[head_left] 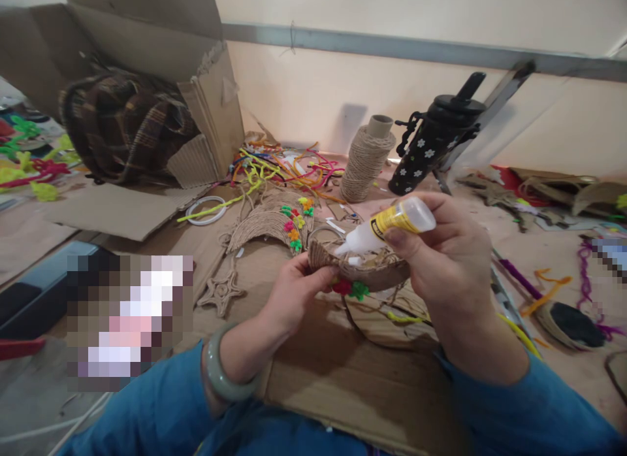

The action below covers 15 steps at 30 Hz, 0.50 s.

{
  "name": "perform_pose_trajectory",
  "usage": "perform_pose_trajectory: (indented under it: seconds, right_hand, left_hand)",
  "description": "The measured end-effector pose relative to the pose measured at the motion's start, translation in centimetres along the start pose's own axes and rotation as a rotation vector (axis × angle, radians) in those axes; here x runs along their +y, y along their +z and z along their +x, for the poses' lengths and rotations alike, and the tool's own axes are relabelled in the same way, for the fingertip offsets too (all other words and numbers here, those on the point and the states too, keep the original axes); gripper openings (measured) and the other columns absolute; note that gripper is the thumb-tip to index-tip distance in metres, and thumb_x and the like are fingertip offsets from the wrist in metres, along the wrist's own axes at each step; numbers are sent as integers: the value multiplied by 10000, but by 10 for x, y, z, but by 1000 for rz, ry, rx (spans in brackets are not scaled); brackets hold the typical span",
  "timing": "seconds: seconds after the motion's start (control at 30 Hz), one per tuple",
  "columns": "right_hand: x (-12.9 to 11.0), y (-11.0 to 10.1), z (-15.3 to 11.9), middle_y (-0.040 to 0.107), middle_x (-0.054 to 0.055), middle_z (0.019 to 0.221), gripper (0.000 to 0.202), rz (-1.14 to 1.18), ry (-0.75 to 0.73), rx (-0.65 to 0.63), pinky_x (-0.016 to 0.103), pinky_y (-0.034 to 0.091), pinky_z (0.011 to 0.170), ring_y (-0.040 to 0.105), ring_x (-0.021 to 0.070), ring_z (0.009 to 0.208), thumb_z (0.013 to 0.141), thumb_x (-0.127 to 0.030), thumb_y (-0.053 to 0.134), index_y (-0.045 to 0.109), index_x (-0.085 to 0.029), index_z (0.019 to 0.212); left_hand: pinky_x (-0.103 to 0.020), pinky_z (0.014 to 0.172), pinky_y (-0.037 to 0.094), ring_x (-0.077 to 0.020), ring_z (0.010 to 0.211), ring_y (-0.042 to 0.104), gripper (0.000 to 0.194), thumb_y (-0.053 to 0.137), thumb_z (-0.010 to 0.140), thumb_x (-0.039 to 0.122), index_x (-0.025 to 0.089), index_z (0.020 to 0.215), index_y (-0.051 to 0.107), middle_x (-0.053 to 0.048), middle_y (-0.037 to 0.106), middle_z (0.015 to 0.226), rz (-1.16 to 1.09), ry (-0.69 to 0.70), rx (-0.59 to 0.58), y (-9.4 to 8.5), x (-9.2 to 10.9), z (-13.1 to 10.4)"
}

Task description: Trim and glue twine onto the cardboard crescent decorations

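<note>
Between the fingers and thumb of my left hand (298, 289) is the left end of a twine-wrapped crescent (377, 276), tilted, with red and green pipe-cleaner flowers (358, 289) on its lower edge. My right hand (445, 253) is closed round a clear glue bottle (386, 226) with a yellow label. Its white nozzle points down and left at the crescent's upper edge. Behind lies another twine crescent (262, 224) with a row of colourful small flowers, and a twine star (223, 291) hangs from its left end, resting on the table.
A cardboard box (218, 110) holding a plaid bag (132, 129) stands back left. Behind my hands are pipe cleaners (255, 175), a twine spool (366, 162) and a black flowered bottle (426, 146). A round twine piece (573, 325) lies at right, a blurred-out screen (137, 319) at left.
</note>
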State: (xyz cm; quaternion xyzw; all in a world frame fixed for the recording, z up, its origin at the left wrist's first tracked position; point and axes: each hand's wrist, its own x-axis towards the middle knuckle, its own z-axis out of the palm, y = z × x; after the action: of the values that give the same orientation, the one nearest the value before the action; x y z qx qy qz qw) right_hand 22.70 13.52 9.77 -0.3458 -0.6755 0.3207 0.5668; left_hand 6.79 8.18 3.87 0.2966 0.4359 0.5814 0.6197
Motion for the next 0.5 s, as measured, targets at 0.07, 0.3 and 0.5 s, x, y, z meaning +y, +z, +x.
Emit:
perform_pose_trajectory:
  seconds: [0.07, 0.3, 0.5]
  right_hand:
    - [-2, 1, 2, 662, -23, 839, 253, 133, 3, 5, 343, 532, 690, 617, 190, 749, 736, -407, 800, 678, -335, 946]
    - [-4, -10, 24, 673, -66, 795, 260, 403, 40, 157, 249, 532, 611, 614, 127, 681, 617, -377, 877, 725, -327, 822]
    - [29, -40, 46, 670, -66, 691, 216, 431, 253, 211, 292, 573, 620, 650, 137, 614, 680, -330, 764, 618, -276, 830]
  left_hand:
    - [-247, 552, 405, -126, 583, 580, 188, 785, 649, 254, 149, 794, 728, -17, 710, 688, 18, -9, 14, 0, 0, 0]
    - [-233, 542, 436, -117, 601, 577, 204, 781, 622, 228, 164, 808, 724, -11, 722, 749, 12, -36, 80, 1, -1, 2]
    - [-198, 490, 413, -101, 592, 556, 175, 788, 609, 210, 158, 761, 720, -4, 714, 736, 49, -33, 112, 0, 3, 2]
